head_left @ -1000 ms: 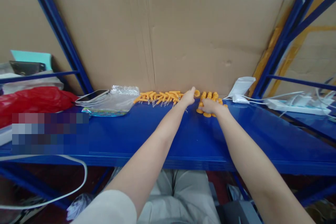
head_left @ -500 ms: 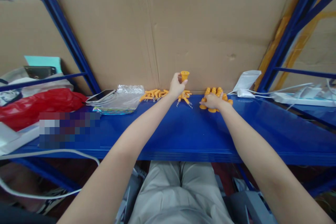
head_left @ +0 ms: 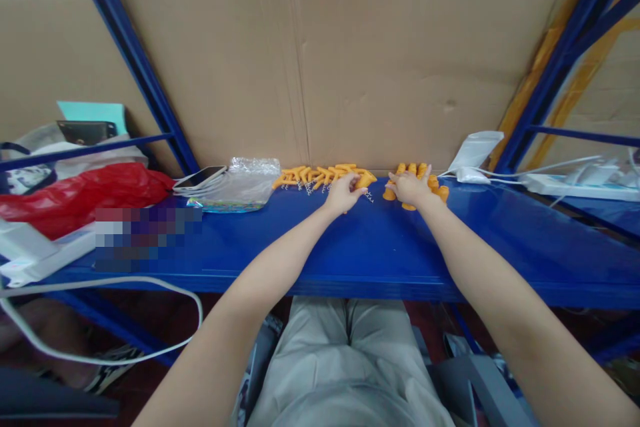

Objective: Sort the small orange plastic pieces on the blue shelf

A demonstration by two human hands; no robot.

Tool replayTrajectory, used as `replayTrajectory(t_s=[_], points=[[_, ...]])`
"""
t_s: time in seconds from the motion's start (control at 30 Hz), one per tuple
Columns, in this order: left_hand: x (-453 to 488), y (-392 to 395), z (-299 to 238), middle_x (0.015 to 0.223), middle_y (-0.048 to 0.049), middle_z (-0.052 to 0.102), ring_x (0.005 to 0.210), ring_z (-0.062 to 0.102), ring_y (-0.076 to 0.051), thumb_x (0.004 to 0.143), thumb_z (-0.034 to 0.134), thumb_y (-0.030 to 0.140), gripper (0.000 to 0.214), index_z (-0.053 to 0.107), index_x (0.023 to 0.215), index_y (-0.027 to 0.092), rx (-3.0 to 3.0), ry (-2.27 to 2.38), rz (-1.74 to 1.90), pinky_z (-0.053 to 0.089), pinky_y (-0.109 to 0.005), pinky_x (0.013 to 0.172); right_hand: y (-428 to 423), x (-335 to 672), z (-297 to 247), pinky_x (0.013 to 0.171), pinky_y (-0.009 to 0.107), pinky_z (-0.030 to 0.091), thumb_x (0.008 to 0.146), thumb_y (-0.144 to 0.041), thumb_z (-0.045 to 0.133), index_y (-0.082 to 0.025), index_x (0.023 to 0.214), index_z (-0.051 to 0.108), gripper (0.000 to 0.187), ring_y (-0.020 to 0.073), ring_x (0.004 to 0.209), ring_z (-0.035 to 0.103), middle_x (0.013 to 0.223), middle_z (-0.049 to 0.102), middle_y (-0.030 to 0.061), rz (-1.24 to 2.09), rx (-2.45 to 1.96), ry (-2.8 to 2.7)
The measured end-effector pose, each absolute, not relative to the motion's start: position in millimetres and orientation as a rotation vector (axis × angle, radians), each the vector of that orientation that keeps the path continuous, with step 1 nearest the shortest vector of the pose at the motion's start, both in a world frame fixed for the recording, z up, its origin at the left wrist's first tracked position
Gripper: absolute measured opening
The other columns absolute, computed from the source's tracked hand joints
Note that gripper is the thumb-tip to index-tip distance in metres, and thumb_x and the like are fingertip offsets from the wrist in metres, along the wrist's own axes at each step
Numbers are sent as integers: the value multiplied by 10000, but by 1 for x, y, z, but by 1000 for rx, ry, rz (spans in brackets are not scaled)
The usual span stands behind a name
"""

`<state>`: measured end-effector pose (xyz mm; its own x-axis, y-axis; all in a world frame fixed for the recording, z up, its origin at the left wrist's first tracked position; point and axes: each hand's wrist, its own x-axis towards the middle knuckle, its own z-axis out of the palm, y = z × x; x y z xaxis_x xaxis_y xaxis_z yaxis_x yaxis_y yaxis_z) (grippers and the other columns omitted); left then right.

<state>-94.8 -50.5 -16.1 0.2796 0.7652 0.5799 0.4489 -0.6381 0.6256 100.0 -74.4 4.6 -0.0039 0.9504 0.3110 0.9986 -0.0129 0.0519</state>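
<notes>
My left hand rests on the blue shelf, fingers curled round a small orange plastic piece at the right end of a row of orange pieces with metal springs. My right hand lies palm down on a cluster of upright orange pieces against the cardboard back wall; its fingers press together over them.
A clear plastic bag and a phone lie left of the orange row. A red bag sits at far left. A white pouch and a power strip with cables lie right. Blue rack posts flank the shelf.
My left hand, which held an orange piece raised in the air, has come down to the shelf at the row's right end. My right hand stays on the cluster.
</notes>
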Motion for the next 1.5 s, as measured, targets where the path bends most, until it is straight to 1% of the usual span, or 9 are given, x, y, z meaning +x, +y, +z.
replayTrajectory(t_s=[0.3,0.67,0.8,0.87,0.93,1.0,1.1,1.37,1.5], points=[[-97,-49,-25,1057,-84,732,963,688,-191,751,708,46,277,654,1006,140,2341,1055,1180,531,-383,945,-73,94,2,1081,761,131,867,-221,584,-123,1190,600,338,352,1199,571,1185,662,178,-599,-1926,-2012],[-99,-49,-27,1166,-119,717,1096,672,-262,770,685,62,325,665,1082,152,2619,1049,1136,512,-445,1001,-80,94,7,1083,770,108,894,-209,518,-169,971,738,237,374,1231,548,1172,677,161,-467,-1928,-2030],[-100,-54,-22,1210,-132,704,1147,654,-260,773,669,38,359,667,1117,138,2690,1102,1143,484,-434,1045,-82,85,17,1082,767,106,968,-330,435,-169,870,733,352,354,1165,595,1096,713,149,-330,-1786,-1987],[-101,-57,-19,1213,-132,703,1150,650,-255,777,657,32,365,668,1128,133,2723,1123,1167,474,-427,1054,-82,80,20,1093,726,175,993,-429,389,-177,830,713,442,325,1095,631,1006,734,123,-198,-1670,-1997],[-103,-58,-16,1182,-118,715,1122,657,-253,788,640,37,366,670,1136,148,2767,1143,1190,482,-431,1034,-81,76,21,1074,608,329,978,-502,417,-182,853,697,443,283,1011,660,950,739,102,-41,-1535,-2026],[-105,-60,-13,1148,-102,725,1092,661,-248,808,616,47,362,671,1146,166,2813,1157,1195,489,-429,1005,-79,74,19,967,461,464,929,-536,513,-181,903,679,392,245,928,671,938,735,93,95,-1428,-2047],[-110,-62,-7,1148,-104,720,1095,643,-236,851,574,66,344,669,1165,171,2899,1154,1150,466,-415,998,-75,76,14,813,352,519,857,-530,626,-179,921,640,357,213,846,661,914,721,82,220,-1352,-2027],[-132,-58,10,1218,-112,666,1209,541,-274,869,551,127,235,743,978,207,2837,1460,1235,375,-468,1065,-65,85,11,764,343,534,861,-441,610,-194,931,563,261,197,823,649,896,693,71,316,-1300,-1913],[-139,-53,9,1358,-105,596,1259,532,-281,858,598,164,259,722,1075,228,2705,1556,1302,406,-458,1070,-65,83,11,756,348,538,859,-405,599,-198,965,559,236,202,841,653,935,694,71,306,-1291,-1920]])
